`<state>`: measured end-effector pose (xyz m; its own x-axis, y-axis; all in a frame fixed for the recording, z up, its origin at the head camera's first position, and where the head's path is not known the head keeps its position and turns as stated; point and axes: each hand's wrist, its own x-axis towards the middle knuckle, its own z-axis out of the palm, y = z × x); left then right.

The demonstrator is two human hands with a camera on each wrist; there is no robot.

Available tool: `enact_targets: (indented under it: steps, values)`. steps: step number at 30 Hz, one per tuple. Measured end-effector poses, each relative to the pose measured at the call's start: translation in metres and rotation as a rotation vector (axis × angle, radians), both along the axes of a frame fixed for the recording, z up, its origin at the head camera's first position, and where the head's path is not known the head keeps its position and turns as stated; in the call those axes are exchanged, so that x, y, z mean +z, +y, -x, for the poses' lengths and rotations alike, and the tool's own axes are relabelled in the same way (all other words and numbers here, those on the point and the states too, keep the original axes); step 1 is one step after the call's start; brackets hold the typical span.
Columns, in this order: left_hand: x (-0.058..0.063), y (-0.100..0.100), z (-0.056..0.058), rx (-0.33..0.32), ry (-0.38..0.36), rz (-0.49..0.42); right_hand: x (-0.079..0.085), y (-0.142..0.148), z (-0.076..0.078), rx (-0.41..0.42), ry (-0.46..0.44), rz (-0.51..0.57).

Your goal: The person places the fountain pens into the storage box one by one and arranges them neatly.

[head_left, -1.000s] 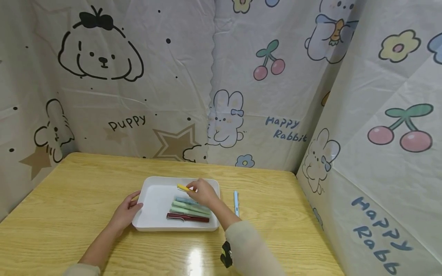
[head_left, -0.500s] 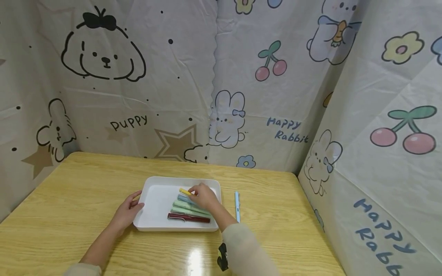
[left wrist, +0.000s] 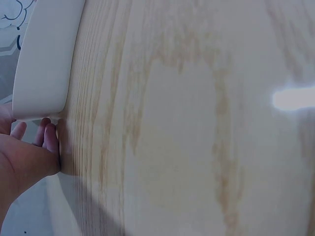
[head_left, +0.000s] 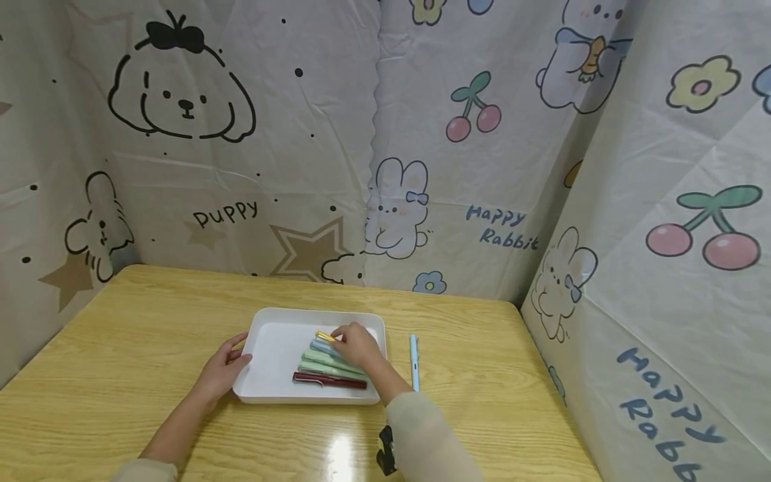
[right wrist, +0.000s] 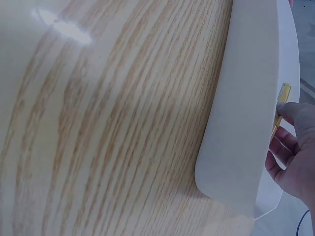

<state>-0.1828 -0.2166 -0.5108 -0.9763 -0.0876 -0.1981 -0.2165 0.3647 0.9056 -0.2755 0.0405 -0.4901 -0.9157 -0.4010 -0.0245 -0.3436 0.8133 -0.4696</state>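
Observation:
My right hand (head_left: 359,347) pinches a yellow pen (head_left: 324,336) between thumb and fingers, low over the right part of a white tray (head_left: 265,341). In the right wrist view, the yellow pen (right wrist: 286,91) sticks out past the thumb of that hand (right wrist: 301,152). Below it in the tray lie a blue pen (head_left: 322,347), green pens (head_left: 330,359) and a dark red pen (head_left: 329,381), roughly side by side; my right hand hides some of their right ends. My left hand (head_left: 219,371) holds the tray by its left end, thumb at the rim.
A light blue pen (head_left: 413,355) lies on the wooden table (head_left: 162,321) to the right of the tray, its near end behind the right forearm. Printed cloth (head_left: 313,134) hangs behind the table and at both sides.
The yellow pen and my right hand have come slightly down and nearer the blue pen, with the pen more tucked into the fingers. My left hand stays at the tray.

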Motion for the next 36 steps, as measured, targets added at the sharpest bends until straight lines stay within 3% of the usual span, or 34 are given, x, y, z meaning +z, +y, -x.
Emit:
enact_targets:
  steps: [25,36]
  values:
    - [0.0014,-0.0002,-0.0015,0.0,-0.009,-0.006,-0.003,-0.0051,-0.0074,0.039,0.06,-0.043]
    - [-0.0004,-0.0011,-0.0004,-0.001,-0.01,-0.015,-0.0043,-0.0086,-0.0076,0.053,0.035,-0.043]
